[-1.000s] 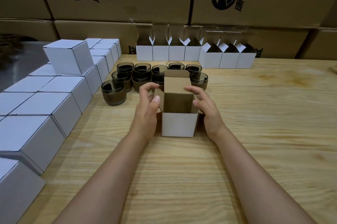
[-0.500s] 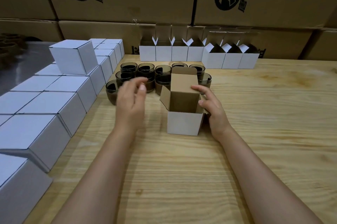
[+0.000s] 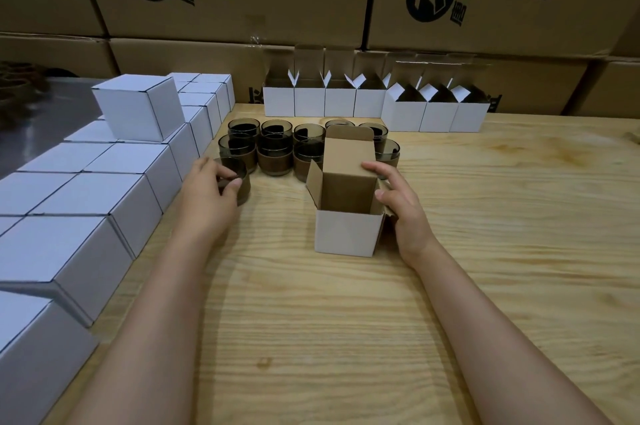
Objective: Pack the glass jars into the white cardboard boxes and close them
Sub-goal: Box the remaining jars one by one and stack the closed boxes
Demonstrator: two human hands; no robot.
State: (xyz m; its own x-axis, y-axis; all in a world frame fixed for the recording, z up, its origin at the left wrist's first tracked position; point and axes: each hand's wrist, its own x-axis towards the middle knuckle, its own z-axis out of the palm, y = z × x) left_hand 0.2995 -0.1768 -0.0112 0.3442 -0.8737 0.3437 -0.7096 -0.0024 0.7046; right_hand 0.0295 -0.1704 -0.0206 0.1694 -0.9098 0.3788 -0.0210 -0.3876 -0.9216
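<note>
White cardboard box open on the pine table (image 3: 311, 320), smoky glass jar (image 3: 242, 184) just to its left.
Left hand (image 3: 207, 192) curls thumb and fingers round the glass jar's brown band. Right hand (image 3: 401, 210) holds the open white box (image 3: 346, 234), fingers curved on its raised lid. Brown shipping cartons (image 3: 225, 9) behind show a round dark logo and large Chinese characters.

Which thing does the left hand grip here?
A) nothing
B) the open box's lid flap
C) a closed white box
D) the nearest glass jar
D: the left hand curls its fingers round the nearest glass jar, while the right hand holds the open box.
</note>
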